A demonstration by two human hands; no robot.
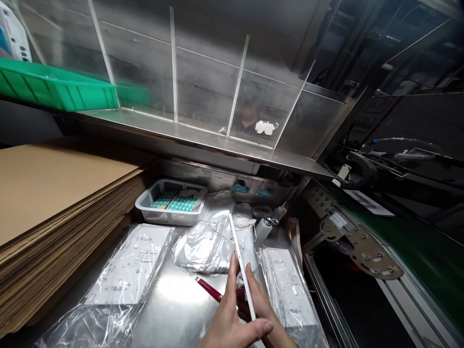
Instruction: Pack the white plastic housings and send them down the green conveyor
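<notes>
Upright and seen edge-on, a thin white panel (242, 268) is between my two hands above the metal table (163, 295). My left hand (228, 314) grips its left side, with the thumb across the near edge. Against the right face lie the fingers of my right hand (263, 304). A slim red tool with a metallic tip (208, 288) lies beside my left hand, its near end hidden. White panels in clear plastic bags rest on both sides, one bagged panel (134, 263) at left and another bagged panel (290, 285) at right.
A pile of clear plastic bags (203, 246) lies behind my hands, near a tray with blue round stickers (170, 216). White bottles (264, 227) stand at the back. Cardboard sheets (65, 188) are stacked left, under a green bin (65, 92). A green conveyor (409, 241) runs at right.
</notes>
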